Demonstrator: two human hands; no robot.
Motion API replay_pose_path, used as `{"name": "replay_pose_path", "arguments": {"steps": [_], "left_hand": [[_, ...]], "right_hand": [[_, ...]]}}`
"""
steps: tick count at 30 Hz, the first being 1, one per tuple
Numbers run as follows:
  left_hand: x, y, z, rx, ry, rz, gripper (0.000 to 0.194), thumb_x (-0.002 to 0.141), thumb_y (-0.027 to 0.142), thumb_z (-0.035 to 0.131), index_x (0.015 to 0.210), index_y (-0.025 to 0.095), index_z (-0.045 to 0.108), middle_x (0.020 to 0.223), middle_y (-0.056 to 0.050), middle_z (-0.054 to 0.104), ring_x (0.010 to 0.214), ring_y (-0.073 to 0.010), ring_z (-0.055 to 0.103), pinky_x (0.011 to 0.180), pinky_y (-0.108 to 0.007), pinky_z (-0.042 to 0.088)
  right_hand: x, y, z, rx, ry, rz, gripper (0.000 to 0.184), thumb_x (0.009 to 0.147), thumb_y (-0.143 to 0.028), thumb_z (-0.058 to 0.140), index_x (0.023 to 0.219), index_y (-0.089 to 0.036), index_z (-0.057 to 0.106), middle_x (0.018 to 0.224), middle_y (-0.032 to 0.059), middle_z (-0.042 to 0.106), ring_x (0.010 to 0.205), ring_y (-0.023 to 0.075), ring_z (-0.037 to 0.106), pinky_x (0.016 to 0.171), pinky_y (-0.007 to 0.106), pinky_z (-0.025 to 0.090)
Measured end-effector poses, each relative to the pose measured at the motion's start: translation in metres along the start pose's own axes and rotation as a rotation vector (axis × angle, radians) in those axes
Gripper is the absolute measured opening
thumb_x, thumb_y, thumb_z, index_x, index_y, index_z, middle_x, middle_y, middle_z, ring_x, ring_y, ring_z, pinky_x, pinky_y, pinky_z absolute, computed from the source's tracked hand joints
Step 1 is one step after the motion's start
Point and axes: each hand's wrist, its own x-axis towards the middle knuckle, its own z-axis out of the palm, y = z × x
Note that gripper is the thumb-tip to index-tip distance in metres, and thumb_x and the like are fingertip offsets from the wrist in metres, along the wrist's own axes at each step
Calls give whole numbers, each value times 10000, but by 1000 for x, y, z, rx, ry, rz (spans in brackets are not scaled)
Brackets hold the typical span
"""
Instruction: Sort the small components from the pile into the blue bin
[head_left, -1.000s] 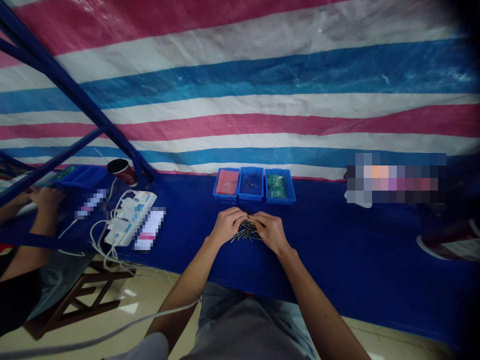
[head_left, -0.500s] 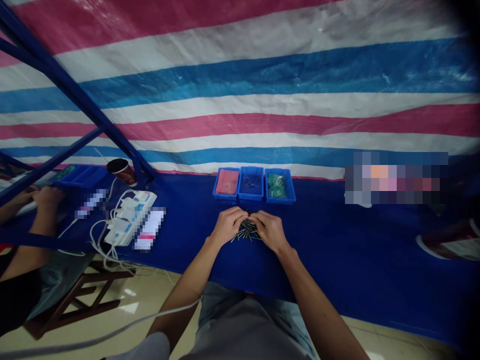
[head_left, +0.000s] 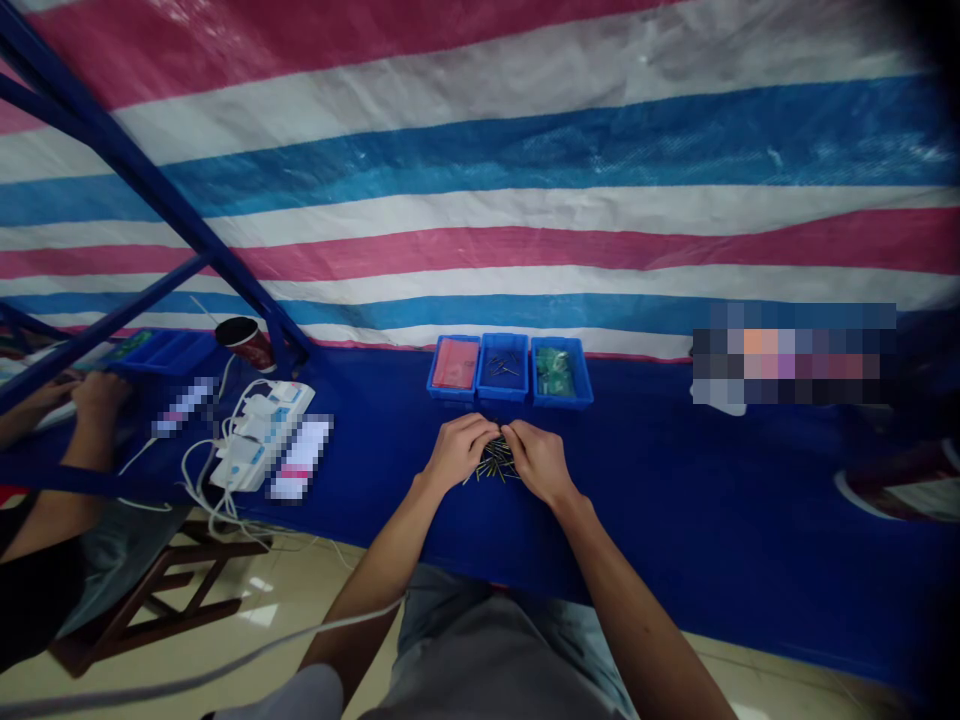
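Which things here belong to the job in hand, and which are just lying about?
Probably the job's:
pile of thin pieces by left hand and right hand
three blue bins ahead

Apparently just lying about:
white power strip
red cup, left
pixelated slab

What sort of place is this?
Probably a makeshift indoor workspace for sorting or packing small parts: a striped plastic sheet hangs like a wall behind a long blue table, and three small blue bins of little items stand on it.

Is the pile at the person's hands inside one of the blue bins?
No, the pile of thin pieces lies on the blue table, between the left hand and right hand.
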Motion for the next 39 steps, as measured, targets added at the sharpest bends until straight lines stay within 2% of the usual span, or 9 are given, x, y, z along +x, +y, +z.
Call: {"name": "replay_pose_path", "arguments": {"steps": [7,20,31,39], "left_hand": [[0,0,0,7,-4,5,255,1008,289,508,952,187,735,880,-59,703,821,-159,659,788,-277,516],[1,-2,-2,13,6,10,261,1005,295,518,942,183,745,890,-64,718,826,-160,660,803,-292,519],[0,-5,-1,7,27,0,245,998,285,534,930,183,746,884,-58,720,832,-157,660,808,-284,511],[-1,-5,-1,14,22,5,242,1000,277,529,939,185,744,893,-60,722,835,-159,664,807,-282,514]], "right_hand": [[-1,4,2,-32,13,5,460,1065,-369,360,649,-206,468,567,-3,542,499,123,475,569,280,258],[2,4,-2,57,22,49,508,1056,-413,370,603,-203,464,526,-15,497,462,110,423,540,278,267],[2,6,-2,120,27,47,491,1056,-430,361,617,-214,401,540,-29,448,482,112,414,550,276,285],[1,10,-6,118,17,29,438,1045,-402,406,650,-218,440,588,-20,482,533,131,452,578,280,337]]}}
